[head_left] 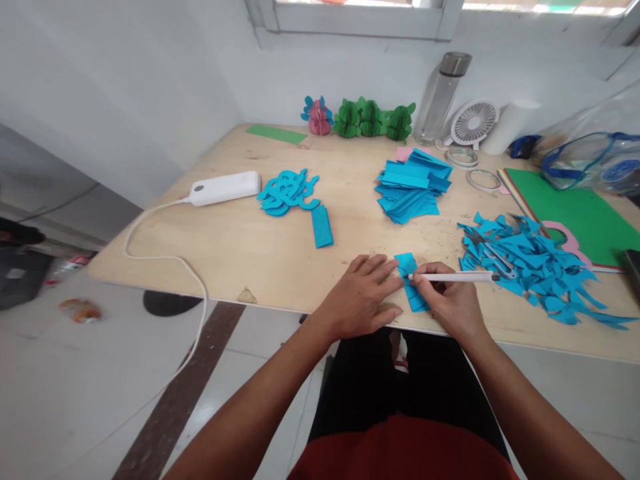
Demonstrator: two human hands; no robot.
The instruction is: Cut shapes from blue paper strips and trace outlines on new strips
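Observation:
A strip of blue paper lies near the table's front edge. My right hand grips a white pen, whose tip meets the strip. Flat on the table beside it, my left hand has its fingers stretched out, the fingertips at the strip's left edge. Farther left sits a folded blue paper rectangle, next to a heap of curved blue paper cutouts. Beyond my hands is a stack of folded blue papers.
Blue paper scraps cover the right side, with scissors on them. A white power bank trails a cable over the left edge. Along the wall stand green paper figures, a bottle and a small fan.

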